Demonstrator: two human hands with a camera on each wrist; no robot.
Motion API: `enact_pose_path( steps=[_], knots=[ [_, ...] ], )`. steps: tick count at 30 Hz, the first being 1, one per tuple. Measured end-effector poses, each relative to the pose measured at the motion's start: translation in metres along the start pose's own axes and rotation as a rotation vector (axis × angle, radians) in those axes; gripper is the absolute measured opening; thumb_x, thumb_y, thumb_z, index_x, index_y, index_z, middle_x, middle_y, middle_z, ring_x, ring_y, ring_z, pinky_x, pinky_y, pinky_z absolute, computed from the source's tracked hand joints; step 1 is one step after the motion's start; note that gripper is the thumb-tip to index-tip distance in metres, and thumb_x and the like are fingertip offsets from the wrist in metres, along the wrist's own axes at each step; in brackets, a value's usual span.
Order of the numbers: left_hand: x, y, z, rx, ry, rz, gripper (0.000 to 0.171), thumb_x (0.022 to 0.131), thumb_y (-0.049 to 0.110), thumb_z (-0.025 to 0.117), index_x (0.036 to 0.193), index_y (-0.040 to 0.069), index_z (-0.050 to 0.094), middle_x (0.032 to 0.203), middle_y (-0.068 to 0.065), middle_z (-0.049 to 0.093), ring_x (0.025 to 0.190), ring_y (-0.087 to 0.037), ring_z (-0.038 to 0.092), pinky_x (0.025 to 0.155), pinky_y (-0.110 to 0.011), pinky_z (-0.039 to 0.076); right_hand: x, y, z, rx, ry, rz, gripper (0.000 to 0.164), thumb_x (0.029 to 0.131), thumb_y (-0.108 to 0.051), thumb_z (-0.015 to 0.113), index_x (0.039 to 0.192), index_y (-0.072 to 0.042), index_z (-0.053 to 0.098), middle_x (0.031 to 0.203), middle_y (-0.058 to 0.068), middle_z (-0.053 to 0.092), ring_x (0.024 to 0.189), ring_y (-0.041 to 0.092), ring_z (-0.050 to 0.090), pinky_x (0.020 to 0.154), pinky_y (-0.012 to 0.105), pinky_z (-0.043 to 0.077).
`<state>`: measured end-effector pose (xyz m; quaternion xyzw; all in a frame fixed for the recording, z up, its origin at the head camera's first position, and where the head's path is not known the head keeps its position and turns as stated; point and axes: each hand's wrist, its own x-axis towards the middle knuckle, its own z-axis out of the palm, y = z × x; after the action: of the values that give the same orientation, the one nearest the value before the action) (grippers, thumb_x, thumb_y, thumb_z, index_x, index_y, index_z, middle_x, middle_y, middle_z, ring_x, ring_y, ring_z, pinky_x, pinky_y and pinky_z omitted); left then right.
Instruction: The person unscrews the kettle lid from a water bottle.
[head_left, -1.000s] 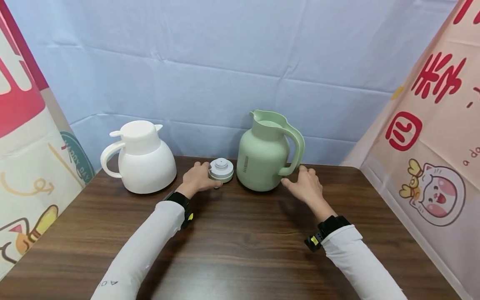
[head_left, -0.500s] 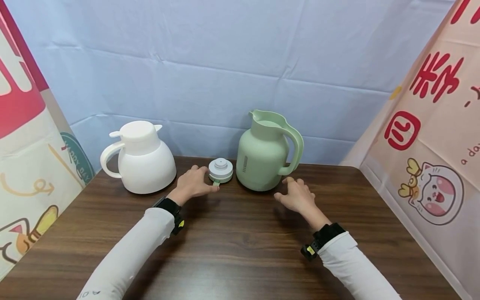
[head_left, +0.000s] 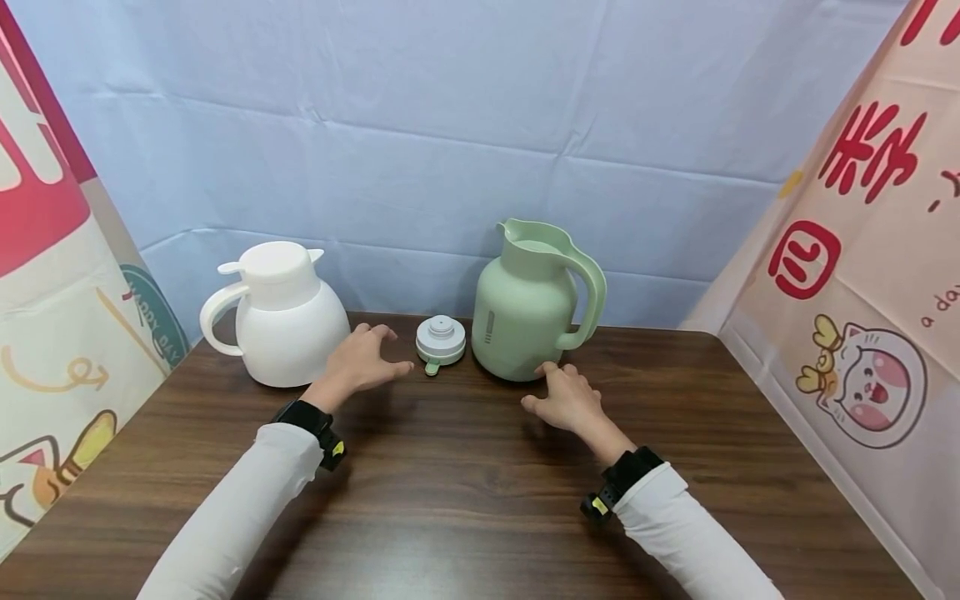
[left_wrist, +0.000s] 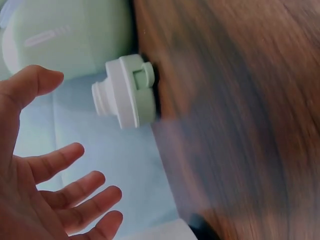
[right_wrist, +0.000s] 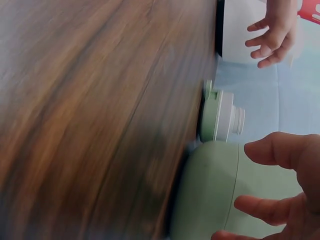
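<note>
A green jug stands upright without its lid, its handle to the right. Just left of it the green and white lid lies upside down on the table, its small green tab toward the front. My left hand hovers between the white jug and the lid, fingers spread and holding nothing; the left wrist view shows the lid apart from the fingertips. In front of the green jug's base is my right hand, also empty, with fingers loosely bent.
The white jug, lidded, has its handle to the left near the table's back left corner. A pale blue cloth hangs behind the dark wooden table. Printed cloths hang at both sides.
My left hand has drawn away from the lid to the left, toward the white jug. My right hand has moved from beside the green jug's handle leftward and nearer to me.
</note>
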<state>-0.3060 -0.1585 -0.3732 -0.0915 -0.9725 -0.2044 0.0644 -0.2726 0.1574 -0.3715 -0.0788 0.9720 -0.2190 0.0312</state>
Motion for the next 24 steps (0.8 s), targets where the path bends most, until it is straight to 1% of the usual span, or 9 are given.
enact_pose_path(
  steps=[3, 7, 11, 13, 19, 24],
  knots=[
    [-0.004, -0.004, -0.006, -0.013, 0.017, 0.007, 0.062, 0.075, 0.047, 0.068, 0.12, 0.004, 0.058, 0.112, -0.018, 0.052, 0.1, -0.031, 0.051, 0.081, -0.046, 0.043, 0.002, -0.006, 0.003, -0.003, -0.003, -0.019, 0.053, 0.085, -0.033, 0.065, 0.128, -0.006, 0.05, 0.116, 0.02, 0.047, 0.104, 0.04, 0.047, 0.08, 0.059, 0.033],
    [-0.011, -0.008, -0.013, -0.021, 0.054, 0.016, 0.062, 0.076, 0.044, 0.069, 0.12, 0.002, 0.056, 0.112, -0.021, 0.053, 0.1, -0.033, 0.051, 0.081, -0.047, 0.043, 0.005, -0.013, 0.01, -0.002, -0.006, -0.037, 0.052, 0.084, -0.032, 0.066, 0.127, -0.007, 0.051, 0.117, 0.02, 0.047, 0.105, 0.041, 0.047, 0.082, 0.063, 0.033],
    [-0.018, -0.012, -0.02, 0.007, 0.097, 0.018, 0.061, 0.074, 0.044, 0.07, 0.118, 0.003, 0.057, 0.108, -0.019, 0.053, 0.096, -0.034, 0.053, 0.076, -0.048, 0.044, 0.006, -0.021, 0.016, 0.016, -0.016, -0.043, 0.052, 0.084, -0.033, 0.067, 0.126, -0.008, 0.052, 0.117, 0.019, 0.048, 0.107, 0.042, 0.047, 0.084, 0.065, 0.031],
    [-0.022, -0.013, -0.024, 0.019, 0.107, 0.018, 0.061, 0.074, 0.044, 0.07, 0.118, 0.004, 0.057, 0.108, -0.019, 0.053, 0.094, -0.033, 0.053, 0.073, -0.048, 0.045, 0.005, -0.025, 0.019, 0.027, -0.019, -0.045, 0.051, 0.083, -0.033, 0.068, 0.126, -0.009, 0.053, 0.118, 0.019, 0.048, 0.107, 0.042, 0.047, 0.085, 0.065, 0.031],
    [-0.033, -0.019, -0.037, 0.028, 0.117, 0.009, 0.06, 0.076, 0.044, 0.068, 0.12, 0.004, 0.057, 0.114, -0.021, 0.05, 0.098, -0.036, 0.052, 0.073, -0.052, 0.045, 0.006, -0.037, 0.025, 0.033, -0.018, -0.062, 0.049, 0.083, -0.034, 0.068, 0.123, -0.01, 0.054, 0.115, 0.017, 0.049, 0.107, 0.039, 0.048, 0.083, 0.061, 0.034],
    [-0.039, -0.031, -0.048, 0.02, 0.146, -0.028, 0.06, 0.077, 0.044, 0.067, 0.121, 0.005, 0.055, 0.114, -0.022, 0.05, 0.101, -0.039, 0.051, 0.073, -0.055, 0.043, 0.009, -0.048, 0.031, 0.026, -0.03, -0.075, 0.049, 0.082, -0.034, 0.069, 0.123, -0.012, 0.055, 0.114, 0.015, 0.05, 0.106, 0.038, 0.048, 0.081, 0.057, 0.035]
  ],
)
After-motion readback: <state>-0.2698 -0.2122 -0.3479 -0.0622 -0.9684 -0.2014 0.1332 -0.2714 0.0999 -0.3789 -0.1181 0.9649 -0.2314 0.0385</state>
